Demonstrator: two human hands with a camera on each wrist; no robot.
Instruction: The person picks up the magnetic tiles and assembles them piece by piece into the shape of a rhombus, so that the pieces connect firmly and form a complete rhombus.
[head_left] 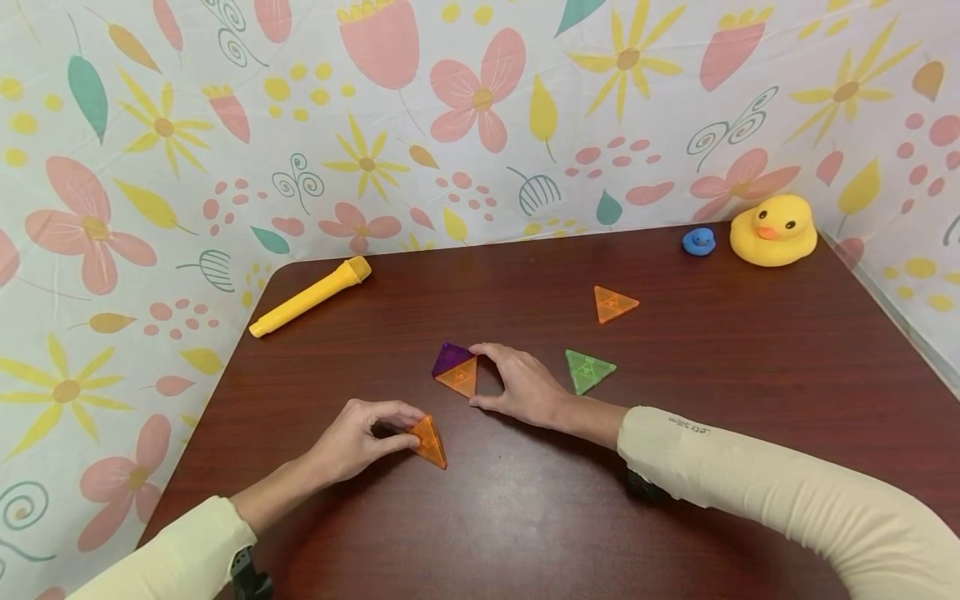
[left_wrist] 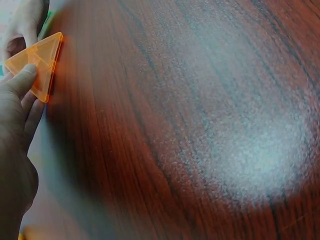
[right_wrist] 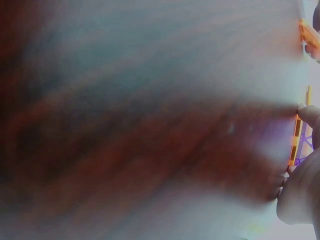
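My left hand [head_left: 356, 437] pinches an orange triangular magnetic tile [head_left: 431, 444], thumb on one face, the tile tilted up on edge; its translucent face shows in the left wrist view [left_wrist: 47, 55]. Farther from me, a purple triangular tile [head_left: 452, 357] lies edge to edge with a second orange triangular tile [head_left: 462, 377]. My right hand [head_left: 525, 386] holds this second orange tile between thumb and index finger, at its upper and lower right corners. The right wrist view catches the orange and purple pair [right_wrist: 294, 142] only at its right edge.
A green triangular tile [head_left: 589, 370] lies right of my right hand, another orange triangular tile [head_left: 614, 304] behind it. A yellow toy microphone [head_left: 311, 297] lies at the back left. A small blue duck [head_left: 699, 242] and a large yellow duck [head_left: 773, 231] stand at the back right.
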